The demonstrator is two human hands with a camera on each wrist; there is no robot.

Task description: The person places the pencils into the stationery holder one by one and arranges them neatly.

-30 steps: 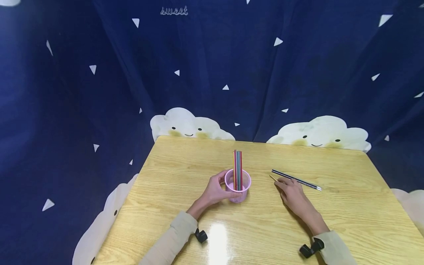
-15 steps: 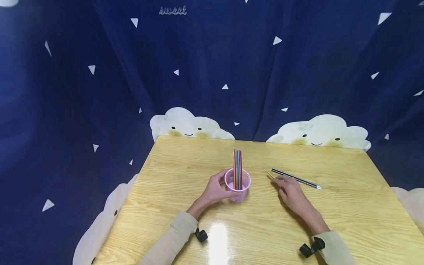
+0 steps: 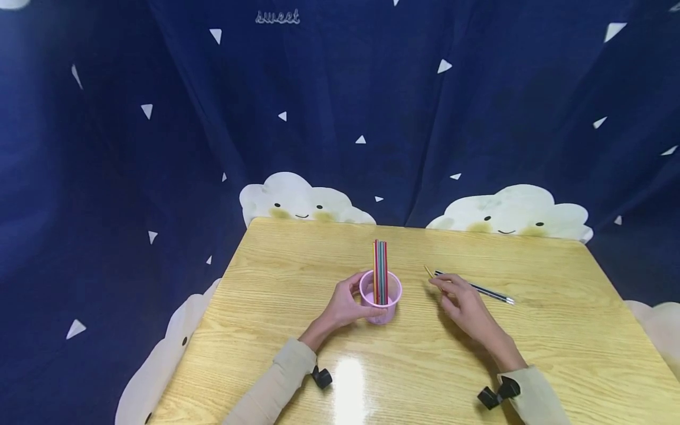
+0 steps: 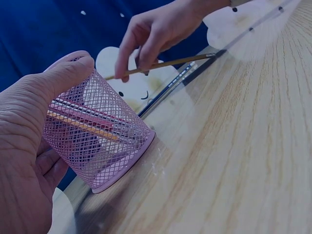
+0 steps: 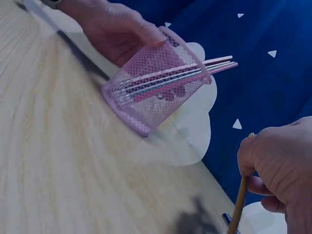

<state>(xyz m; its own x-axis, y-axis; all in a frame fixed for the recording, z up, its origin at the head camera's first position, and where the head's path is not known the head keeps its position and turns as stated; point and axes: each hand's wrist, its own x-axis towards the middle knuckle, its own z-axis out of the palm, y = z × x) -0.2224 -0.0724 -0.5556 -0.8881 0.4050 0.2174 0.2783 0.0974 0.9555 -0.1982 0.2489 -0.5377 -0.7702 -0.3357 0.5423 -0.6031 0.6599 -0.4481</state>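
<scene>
head view: yellow pencil (image 3: 428, 271) diagonal, visible end away and leftward

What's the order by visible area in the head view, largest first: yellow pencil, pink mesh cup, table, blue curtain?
1. Blue curtain
2. Table
3. Pink mesh cup
4. Yellow pencil, partly hidden by the right hand

Navy curtain (image 3: 340, 77) with white triangles (image 3: 443, 66), "sweet" lettering (image 3: 278, 18), smiling white clouds (image 3: 297, 195), wood-grained table (image 3: 281, 271)
</scene>
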